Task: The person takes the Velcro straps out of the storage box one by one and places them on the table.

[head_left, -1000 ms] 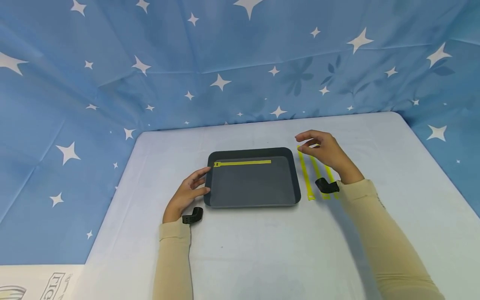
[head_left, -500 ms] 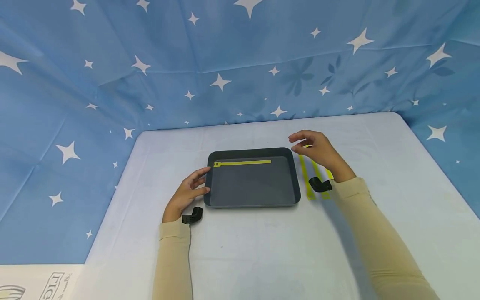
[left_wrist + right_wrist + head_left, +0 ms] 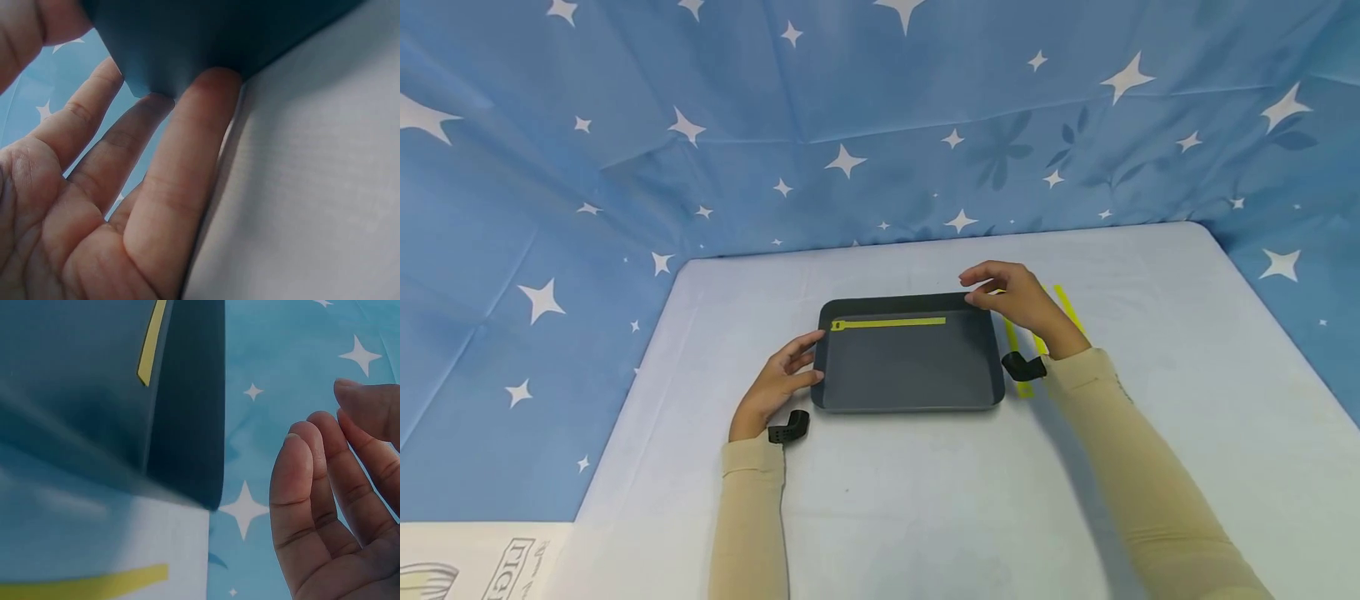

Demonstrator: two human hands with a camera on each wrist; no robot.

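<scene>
A dark grey rectangular tray (image 3: 910,375) lies on the white tabletop. Along its far side rests a flat yellow strap (image 3: 891,323) with a slotted head at the left end. My left hand (image 3: 777,385) touches the tray's left wall with extended fingers; the left wrist view shows the fingertips against the wall (image 3: 181,44). Close by the tray's far right corner hovers my right hand (image 3: 1018,302), its fingers loosely bent and holding nothing. Several more yellow straps (image 3: 1069,307) lie right of the tray, partly hidden by that hand.
Behind the table (image 3: 895,500) hangs a blue curtain (image 3: 880,150) with white stars. Black wrist cameras (image 3: 1024,367) sit on both wrists. Printed material (image 3: 482,562) shows at the lower left.
My right hand has moved left, from over the loose straps to the tray's far right corner. The left hand stays at the tray, and the strap inside it has not moved.
</scene>
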